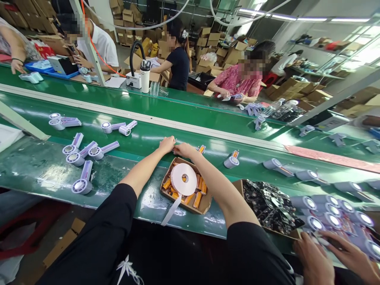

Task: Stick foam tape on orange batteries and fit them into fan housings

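green belt (160,128), glossy | cardboard box (206,206), open, near side | tape roll (177,178), white, flat, atop batteries, strip trailing | left hand (167,144), right hand (183,149): close together over belt, fingers curled, what they pinch cannot tell | handle (202,149), pale, orange inside, beyond right wrist, mostly hidden | batteries (197,200), orange-wrapped, boxed

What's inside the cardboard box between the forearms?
Orange battery cells lie in the cardboard box, a roll of pale tape atop them; what the roll covers can't be seen.
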`<state>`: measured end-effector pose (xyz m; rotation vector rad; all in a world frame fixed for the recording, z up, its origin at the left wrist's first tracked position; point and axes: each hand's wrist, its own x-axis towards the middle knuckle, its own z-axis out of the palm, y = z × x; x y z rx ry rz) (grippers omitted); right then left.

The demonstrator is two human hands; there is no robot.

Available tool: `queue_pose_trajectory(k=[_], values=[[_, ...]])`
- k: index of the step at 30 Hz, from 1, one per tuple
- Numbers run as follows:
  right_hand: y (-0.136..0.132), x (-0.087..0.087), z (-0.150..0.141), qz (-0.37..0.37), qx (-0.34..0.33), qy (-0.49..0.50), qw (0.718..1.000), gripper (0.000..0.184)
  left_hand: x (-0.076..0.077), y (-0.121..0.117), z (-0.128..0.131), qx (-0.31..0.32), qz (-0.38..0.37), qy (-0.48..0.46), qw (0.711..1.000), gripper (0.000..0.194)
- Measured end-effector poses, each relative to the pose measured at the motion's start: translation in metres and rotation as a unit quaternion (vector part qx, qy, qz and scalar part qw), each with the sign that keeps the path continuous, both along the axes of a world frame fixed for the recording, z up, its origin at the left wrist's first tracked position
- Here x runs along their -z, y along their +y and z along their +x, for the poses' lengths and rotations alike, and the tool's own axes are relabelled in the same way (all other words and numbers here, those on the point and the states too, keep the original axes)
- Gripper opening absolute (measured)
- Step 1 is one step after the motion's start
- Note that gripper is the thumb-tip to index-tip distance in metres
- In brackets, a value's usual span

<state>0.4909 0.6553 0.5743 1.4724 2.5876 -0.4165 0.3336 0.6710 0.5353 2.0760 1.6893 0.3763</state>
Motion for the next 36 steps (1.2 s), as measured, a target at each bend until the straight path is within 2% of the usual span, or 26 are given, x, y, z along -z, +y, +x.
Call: queue_pose_trajectory(k=[2,5,7,9,11,14,15,16,19,21,22,24,26,28,30,32,33,35,36], values=[[-0.001,-0.006,0.012,0.007,0.026,0.054,0.998,0.032,0.001,0.001,0.003,-0.005,-0.004,0.003,1.0,0.034],[-0.007,-0.025,0.038,0.041,0.092,0.135,0.986,0.036,-0.005,-0.003,0.007,0.005,0.0,0.006,1.0,0.029],[-0.024,-0.041,0.06,0.063,0.142,0.171,0.973,0.04,-0.013,-0.013,0.008,0.022,0.023,0.004,0.999,0.035],[-0.06,-0.051,0.085,0.084,0.186,0.223,0.953,0.055,-0.022,-0.033,0.008,0.066,0.055,-0.006,0.996,0.041],[-0.109,-0.052,0.11,0.101,0.212,0.335,0.913,0.065,-0.03,-0.063,0.004,0.199,0.079,-0.018,0.977,0.047],[-0.184,-0.039,0.131,0.083,0.196,0.531,0.82,0.059,-0.039,-0.108,-0.004,0.448,0.074,0.013,0.891,0.055],[-0.204,-0.034,0.133,0.069,0.193,0.561,0.802,0.056,-0.042,-0.119,-0.006,0.492,0.068,0.042,0.867,0.059],[-0.219,-0.029,0.133,0.056,0.197,0.574,0.793,0.054,-0.046,-0.128,-0.007,0.508,0.063,0.076,0.855,0.063],[-0.245,-0.016,0.126,0.046,0.248,0.57,0.782,0.05,-0.064,-0.138,-0.008,0.512,0.062,0.156,0.843,0.069],[-0.256,-0.009,0.118,0.05,0.301,0.576,0.759,0.047,-0.079,-0.14,-0.011,0.506,0.077,0.149,0.846,0.064],[-0.262,-0.006,0.111,0.038,0.319,0.588,0.742,0.045,-0.085,-0.143,-0.014,0.489,0.096,0.129,0.857,0.061],[-0.274,-0.002,0.092,-0.023,0.322,0.625,0.711,0.043,-0.095,-0.152,-0.023,0.431,0.154,0.08,0.886,0.06],[-0.286,0.001,0.064,-0.112,0.276,0.653,0.697,0.051,-0.098,-0.166,-0.033,0.385,0.212,0.041,0.897,0.058],[-0.295,0.003,0.032,-0.176,0.229,0.655,0.698,0.048,-0.096,-0.179,-0.043,0.378,0.247,0.012,0.892,0.055],[-0.3,0.004,0.004,-0.206,0.184,0.631,0.725,0.049,-0.094,-0.187,-0.052,0.357,0.264,-0.017,0.896,0.052],[-0.302,0.004,-0.011,-0.201,0.1,0.579,0.784,0.059,-0.092,-0.189,-0.063,0.288,0.263,-0.053,0.919,0.048],[-0.301,0.005,-0.011,-0.188,0.05,0.539,0.819,0.057,-0.091,-0.19,-0.068,0.241,0.253,-0.072,0.934,0.049],[-0.295,0.004,0.0,-0.147,-0.004,0.446,0.883,0.042,-0.089,-0.191,-0.079,0.158,0.232,-0.1,0.955,0.055],[-0.289,0.004,0.01,-0.119,0.002,0.401,0.908,0.035,-0.087,-0.192,-0.083,0.135,0.229,-0.104,0.958,0.057]])
